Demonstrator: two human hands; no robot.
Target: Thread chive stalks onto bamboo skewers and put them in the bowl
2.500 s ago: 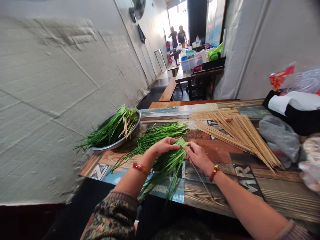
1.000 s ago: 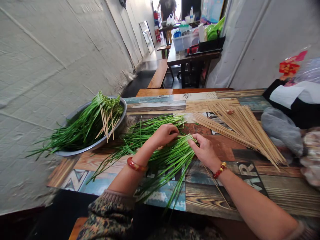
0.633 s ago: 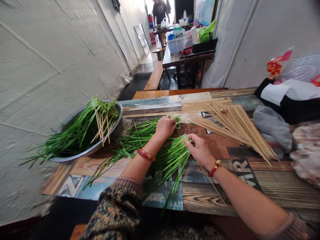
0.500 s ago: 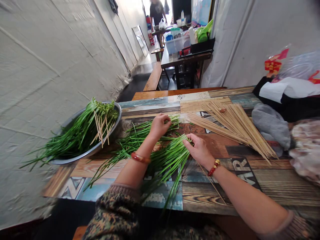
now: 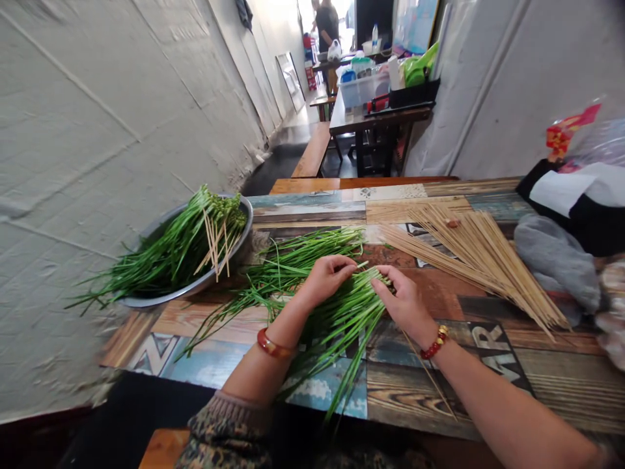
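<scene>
My right hand [image 5: 403,299] is closed on the pale stem ends of a bunch of green chives [image 5: 349,322], whose leaves trail toward the table's near edge. A thin wooden skewer [image 5: 432,378] slants out from below this hand, its upper end hidden. Just left of it, my left hand [image 5: 329,277] pinches a chive stalk, and the white tip pokes out beyond the fingers. Behind that hand lies a loose pile of chives [image 5: 312,251] on the table. To the right, many bamboo skewers [image 5: 478,260] are fanned out.
A metal basin [image 5: 180,293] at the left holds skewered chives [image 5: 170,251]. Grey plastic bags [image 5: 554,260] and a black bag [image 5: 598,225] lie at the right. Beyond the patterned table [image 5: 410,397] stand a bench [image 5: 312,150] and another table with bins. A person [image 5: 327,29] stands far back.
My left hand has moved from the loose chive pile toward my right hand, now with a stalk in its fingers. The view has shifted slightly left.
</scene>
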